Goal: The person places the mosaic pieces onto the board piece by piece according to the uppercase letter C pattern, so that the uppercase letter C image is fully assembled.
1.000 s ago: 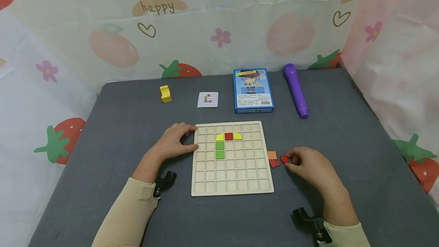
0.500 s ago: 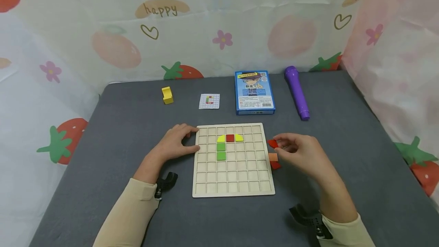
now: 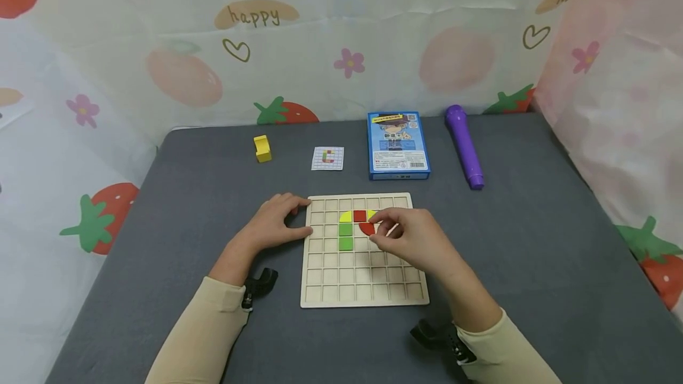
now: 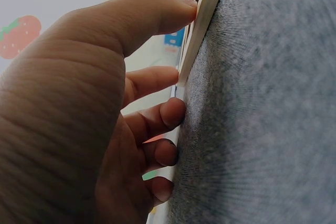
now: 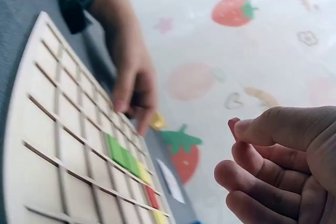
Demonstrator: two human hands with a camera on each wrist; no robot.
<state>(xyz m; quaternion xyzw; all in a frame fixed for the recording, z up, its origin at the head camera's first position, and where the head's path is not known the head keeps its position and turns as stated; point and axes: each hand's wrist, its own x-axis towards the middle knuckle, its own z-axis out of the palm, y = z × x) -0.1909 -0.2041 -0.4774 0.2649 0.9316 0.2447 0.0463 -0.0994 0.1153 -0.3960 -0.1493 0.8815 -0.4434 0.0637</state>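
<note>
My right hand (image 3: pixel 408 236) pinches a red round-edged tile (image 3: pixel 367 228) between thumb and fingertip, held over the wooden grid board (image 3: pixel 363 300). In the right wrist view that tile (image 5: pixel 234 128) shows edge-on, apart from the board. On the board lie two green square tiles (image 3: pixel 345 236), a yellow round-cornered tile (image 3: pixel 345 216) and a red square tile (image 3: pixel 360 216). Another yellow tile (image 3: pixel 372 214) is partly behind my right fingers. My left hand (image 3: pixel 272 221) touches the board's left edge with thumb and index fingertip; its other fingers (image 4: pixel 157 153) are slightly bent beside it.
Behind the board lie a yellow block (image 3: pixel 262 149), a small card with a coloured grid pattern (image 3: pixel 328 159), a blue box (image 3: pixel 398 146) and a purple microphone-shaped stick (image 3: pixel 465 147). A printed cloth (image 3: pixel 299 76) hangs behind the grey table (image 3: pixel 213 165).
My right hand lifted the red round-edged tile from the right of the board and carried it left over the grid. The orange and red tiles there are now hidden. My left hand stays put.
</note>
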